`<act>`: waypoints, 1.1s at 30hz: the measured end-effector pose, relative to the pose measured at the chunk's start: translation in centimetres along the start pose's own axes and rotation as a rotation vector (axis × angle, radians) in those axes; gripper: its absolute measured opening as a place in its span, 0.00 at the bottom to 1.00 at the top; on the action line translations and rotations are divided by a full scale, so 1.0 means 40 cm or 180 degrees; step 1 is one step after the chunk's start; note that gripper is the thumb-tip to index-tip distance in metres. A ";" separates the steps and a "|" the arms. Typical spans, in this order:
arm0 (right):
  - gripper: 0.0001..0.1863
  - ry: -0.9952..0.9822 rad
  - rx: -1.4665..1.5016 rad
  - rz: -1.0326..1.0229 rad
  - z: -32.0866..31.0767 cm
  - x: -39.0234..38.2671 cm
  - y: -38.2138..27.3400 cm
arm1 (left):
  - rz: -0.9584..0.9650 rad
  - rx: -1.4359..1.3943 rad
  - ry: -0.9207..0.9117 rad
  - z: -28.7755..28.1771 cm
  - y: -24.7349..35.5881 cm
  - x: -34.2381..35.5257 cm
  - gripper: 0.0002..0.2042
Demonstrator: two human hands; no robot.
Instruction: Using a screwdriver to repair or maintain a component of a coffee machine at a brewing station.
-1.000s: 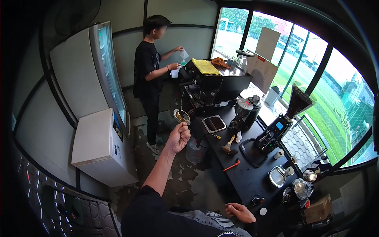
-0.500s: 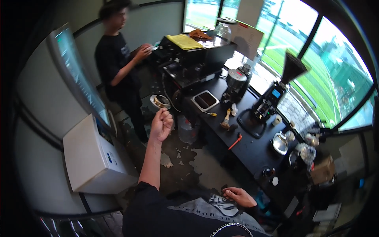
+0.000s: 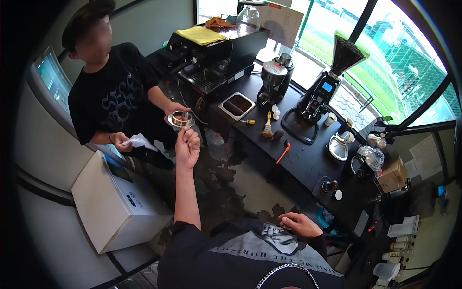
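My left hand [image 3: 187,148], arm stretched forward, is closed with its fingertips pinching the near rim of a round metal piece [image 3: 174,121], a silvery flanged disc with a brass-coloured ring on it. A co-worker's hand [image 3: 174,109] touches the far side of the same piece. In the co-worker's other hand is a crumpled white tissue or cloth [image 3: 138,141]. My right hand [image 3: 301,224] stays low in front of my shirt, its fingers loosely curled. Nothing shows in it, though part of the palm is hidden.
A black counter [image 3: 308,159] runs along my right, bearing an espresso machine [image 3: 226,60], a silver grinder [image 3: 276,79], a black grinder [image 3: 317,96], a metal pan [image 3: 237,105], a brush [image 3: 267,124] and an orange-handled tool [image 3: 284,152]. A white cabinet [image 3: 110,202] stands left.
The co-worker has turned toward me, come nearer and put a hand to the metal piece, which my left hand still holds. My view has shifted; my right hand remains low.
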State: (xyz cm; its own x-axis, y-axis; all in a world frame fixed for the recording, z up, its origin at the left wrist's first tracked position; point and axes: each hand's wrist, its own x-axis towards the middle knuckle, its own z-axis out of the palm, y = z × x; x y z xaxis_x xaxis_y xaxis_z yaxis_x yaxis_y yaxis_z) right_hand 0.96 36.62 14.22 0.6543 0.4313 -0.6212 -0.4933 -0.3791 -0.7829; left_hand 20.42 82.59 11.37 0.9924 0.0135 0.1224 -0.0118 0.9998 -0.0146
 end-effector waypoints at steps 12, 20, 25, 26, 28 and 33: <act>0.25 0.0237 -0.0664 -0.0532 0.021 0.032 -0.006 | -0.0266 -0.0451 -0.0027 -0.031 0.004 0.120 0.07; 0.25 0.1031 -0.0313 -0.0493 0.040 -0.067 0.087 | 0.0623 -0.0084 -0.0246 -0.220 0.009 0.354 0.07; 0.24 0.1378 0.0126 -0.0374 0.050 -0.170 0.194 | 0.0362 0.0160 0.0474 -0.123 -0.357 0.285 0.24; 0.24 0.1451 0.0154 -0.0389 0.046 -0.185 0.212 | -0.0365 0.0405 0.0070 -0.149 -0.392 0.275 0.30; 0.24 0.1463 0.0301 -0.0342 0.019 -0.216 0.209 | -0.1239 0.0437 0.0002 -0.214 -0.499 0.228 0.30; 0.21 0.1774 0.0243 -0.0570 -0.102 -0.276 0.302 | -0.2292 0.3021 0.0710 0.037 -0.910 -0.169 0.10</act>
State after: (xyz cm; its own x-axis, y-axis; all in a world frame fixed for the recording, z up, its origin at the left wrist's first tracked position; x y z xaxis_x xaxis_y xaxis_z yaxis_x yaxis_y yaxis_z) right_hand -9.88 23.94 11.76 0.9235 -0.0199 -0.3831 -0.3738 -0.2711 -0.8870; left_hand 13.95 46.11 12.52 0.8069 -0.4587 -0.3721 0.5592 0.3904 0.7314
